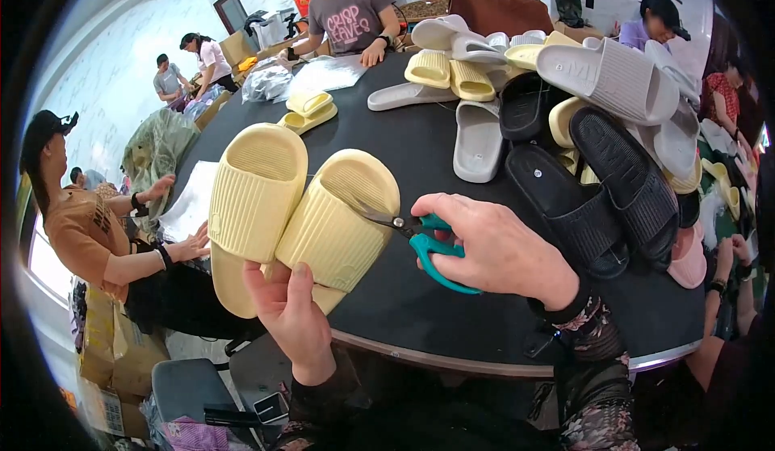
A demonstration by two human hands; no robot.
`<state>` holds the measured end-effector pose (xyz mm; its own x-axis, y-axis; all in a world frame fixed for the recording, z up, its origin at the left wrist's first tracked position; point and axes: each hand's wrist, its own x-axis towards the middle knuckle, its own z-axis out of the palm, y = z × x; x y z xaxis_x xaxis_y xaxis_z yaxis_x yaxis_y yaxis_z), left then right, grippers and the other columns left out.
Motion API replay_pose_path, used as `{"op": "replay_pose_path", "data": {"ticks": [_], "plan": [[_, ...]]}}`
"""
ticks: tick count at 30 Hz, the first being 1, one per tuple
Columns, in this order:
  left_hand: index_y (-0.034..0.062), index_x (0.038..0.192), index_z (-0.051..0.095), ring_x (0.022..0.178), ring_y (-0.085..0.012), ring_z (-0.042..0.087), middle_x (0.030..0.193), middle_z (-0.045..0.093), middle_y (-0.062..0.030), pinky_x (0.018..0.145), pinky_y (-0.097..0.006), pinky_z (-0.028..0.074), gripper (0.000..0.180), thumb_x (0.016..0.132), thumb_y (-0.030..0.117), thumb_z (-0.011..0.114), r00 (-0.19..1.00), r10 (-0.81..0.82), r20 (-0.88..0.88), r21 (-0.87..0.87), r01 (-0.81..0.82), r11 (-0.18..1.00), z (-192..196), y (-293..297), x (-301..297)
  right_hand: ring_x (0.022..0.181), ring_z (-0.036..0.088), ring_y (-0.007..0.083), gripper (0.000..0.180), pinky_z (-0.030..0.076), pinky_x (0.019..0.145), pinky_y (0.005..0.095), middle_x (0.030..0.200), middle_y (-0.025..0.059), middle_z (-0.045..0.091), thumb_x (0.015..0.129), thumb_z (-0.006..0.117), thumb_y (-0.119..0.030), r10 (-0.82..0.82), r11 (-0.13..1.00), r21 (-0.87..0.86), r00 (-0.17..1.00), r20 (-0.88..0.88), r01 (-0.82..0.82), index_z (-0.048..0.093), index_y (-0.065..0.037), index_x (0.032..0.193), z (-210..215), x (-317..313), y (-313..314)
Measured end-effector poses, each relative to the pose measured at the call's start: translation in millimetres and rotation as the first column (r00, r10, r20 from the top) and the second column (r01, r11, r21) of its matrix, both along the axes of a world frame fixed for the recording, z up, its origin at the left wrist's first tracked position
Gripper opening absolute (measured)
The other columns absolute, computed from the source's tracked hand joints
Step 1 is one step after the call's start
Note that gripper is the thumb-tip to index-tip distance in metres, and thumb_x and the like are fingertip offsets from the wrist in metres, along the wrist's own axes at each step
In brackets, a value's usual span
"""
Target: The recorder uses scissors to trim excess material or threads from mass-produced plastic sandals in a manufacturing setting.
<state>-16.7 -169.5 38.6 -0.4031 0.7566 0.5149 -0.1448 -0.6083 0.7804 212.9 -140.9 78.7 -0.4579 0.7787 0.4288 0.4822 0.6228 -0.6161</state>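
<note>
Raised over the near part of the table is a pair of pale yellow slide slippers (257, 209), side by side, with ribbed straps. My left hand (292, 318) grips them from below, thumb and fingers closed at the heel ends. In my right hand (504, 245) are scissors (436, 259) with teal handles, my fingers in the loops. Their dark blades point left, slightly parted, over the footbed opening of the right-hand slipper (343, 217). Whether the tips touch the slipper, I cannot tell.
On the dark table (428, 322) at right lies a heap of grey slippers (605, 79), black slippers (565, 201) and yellow ones. Another yellow pair (308, 110) sits farther back near clear plastic bags (270, 82). Co-workers stand at the left (97, 217) and far side (351, 15).
</note>
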Motion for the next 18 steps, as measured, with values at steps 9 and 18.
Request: {"op": "replay_pose_path", "data": {"ticks": [9,18], "plan": [[-0.0014,0.136,0.03,0.114,-0.0255,0.053,0.126,0.05,-0.023,0.095,-0.035,0.043,0.051,0.088,-0.005,0.047,1.0,0.012,0.013,-0.014,-0.012,1.0,-0.2,-3.1,2.2,0.082,0.064,0.0303,0.034,0.051,0.073,0.038,0.093,0.0179,0.061,0.079,0.062,-0.013,-0.039,0.999,0.021,0.996,-0.081,0.041,0.051,-0.002,0.109,2.6,3.2,0.7],[0.0018,0.14,0.028,0.113,-0.0251,0.054,0.128,0.05,-0.02,0.093,-0.035,0.047,0.058,0.087,-0.005,0.049,0.999,0.039,0.018,0.029,-0.039,0.999,1.3,-5.6,-11.2,0.081,0.063,0.0293,0.034,0.05,0.073,0.0376,0.089,0.0163,0.06,0.079,0.061,-0.012,-0.092,0.995,0.018,0.993,-0.067,0.094,0.051,-0.002,0.109,10.5,20.3,4.2]]}}
